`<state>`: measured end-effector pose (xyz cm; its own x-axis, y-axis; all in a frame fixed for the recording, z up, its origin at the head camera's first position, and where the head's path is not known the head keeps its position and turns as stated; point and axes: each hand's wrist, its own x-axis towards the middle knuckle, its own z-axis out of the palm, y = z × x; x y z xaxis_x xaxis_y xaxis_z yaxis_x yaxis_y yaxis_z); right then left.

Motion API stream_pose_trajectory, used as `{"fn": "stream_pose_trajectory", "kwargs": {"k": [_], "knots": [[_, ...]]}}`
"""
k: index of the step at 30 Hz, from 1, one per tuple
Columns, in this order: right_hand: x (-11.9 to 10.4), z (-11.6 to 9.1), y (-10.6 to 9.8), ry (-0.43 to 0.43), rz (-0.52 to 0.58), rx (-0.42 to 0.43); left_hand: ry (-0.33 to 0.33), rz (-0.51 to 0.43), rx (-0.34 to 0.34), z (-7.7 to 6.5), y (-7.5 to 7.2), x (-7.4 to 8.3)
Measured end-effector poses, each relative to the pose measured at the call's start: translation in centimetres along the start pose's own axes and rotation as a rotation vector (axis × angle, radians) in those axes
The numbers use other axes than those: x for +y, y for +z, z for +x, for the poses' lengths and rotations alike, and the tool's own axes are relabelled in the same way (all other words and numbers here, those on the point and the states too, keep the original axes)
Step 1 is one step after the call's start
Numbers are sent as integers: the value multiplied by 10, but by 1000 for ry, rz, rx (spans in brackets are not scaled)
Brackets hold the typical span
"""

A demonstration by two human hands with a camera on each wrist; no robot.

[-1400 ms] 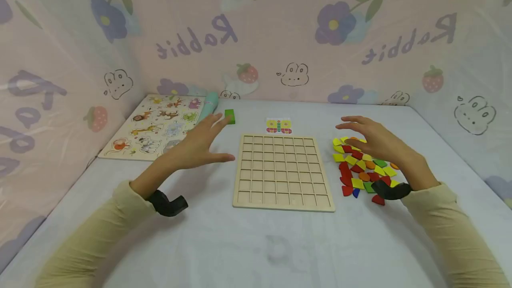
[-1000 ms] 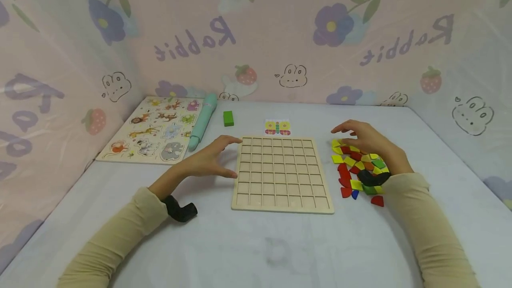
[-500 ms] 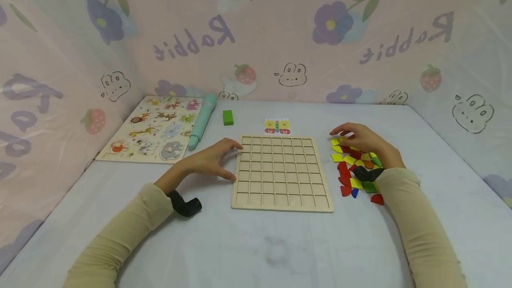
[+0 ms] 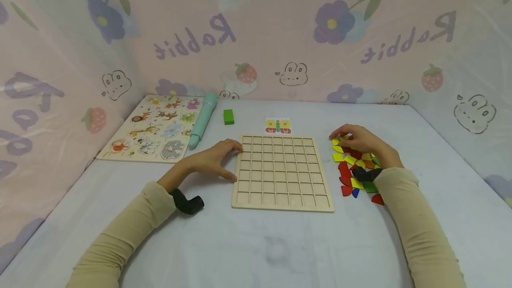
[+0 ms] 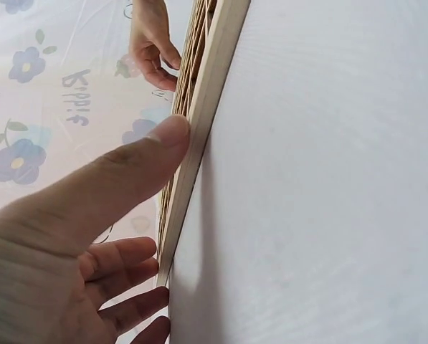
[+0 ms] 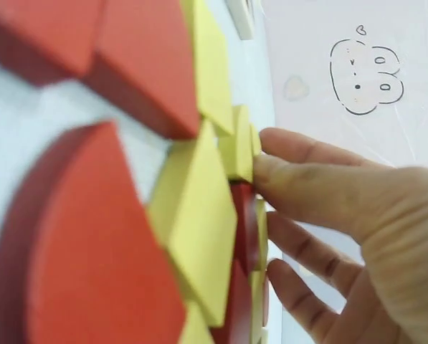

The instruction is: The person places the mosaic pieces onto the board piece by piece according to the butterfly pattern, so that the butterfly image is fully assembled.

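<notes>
A square wooden grid board (image 4: 276, 208) lies mid-table with bare cells. My left hand (image 4: 212, 161) rests at its left edge, thumb and fingers spread; in the left wrist view the thumb (image 5: 172, 131) touches the board's side. On the right lies a loose spread of flat wooden pieces: red (image 4: 345, 180), yellow (image 4: 357, 183), green (image 4: 370, 187), blue (image 4: 355, 193) and orange. My right hand (image 4: 362, 140) is at its far left end, thumb and index finger pinching a small yellow piece (image 6: 255, 140). Its palm and wrist hide part of the spread.
Behind the board lies a butterfly pattern card (image 4: 278, 125). A green block (image 4: 228, 117) stands back left, beside a mint-coloured stick (image 4: 202, 121) and an animal puzzle board (image 4: 138, 134). Printed cloth (image 4: 260, 34) walls the back and sides.
Both hands have come down: the left to the board's left edge, the right leftward onto the far end of the pieces. Over the last half second they barely move.
</notes>
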<state>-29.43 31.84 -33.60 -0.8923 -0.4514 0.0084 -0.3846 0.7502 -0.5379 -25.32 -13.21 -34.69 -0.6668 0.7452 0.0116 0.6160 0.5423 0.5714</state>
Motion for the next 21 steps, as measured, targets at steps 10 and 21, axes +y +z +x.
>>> {"fn": "stream_pose_trajectory", "kwargs": {"k": [10, 21], "knots": [[1, 6, 4, 13, -64, 26, -3, 3, -5, 1, 0, 1], [-6, 11, 6, 13, -114, 51, -12, 9, 7, -1, 2, 0]]}}
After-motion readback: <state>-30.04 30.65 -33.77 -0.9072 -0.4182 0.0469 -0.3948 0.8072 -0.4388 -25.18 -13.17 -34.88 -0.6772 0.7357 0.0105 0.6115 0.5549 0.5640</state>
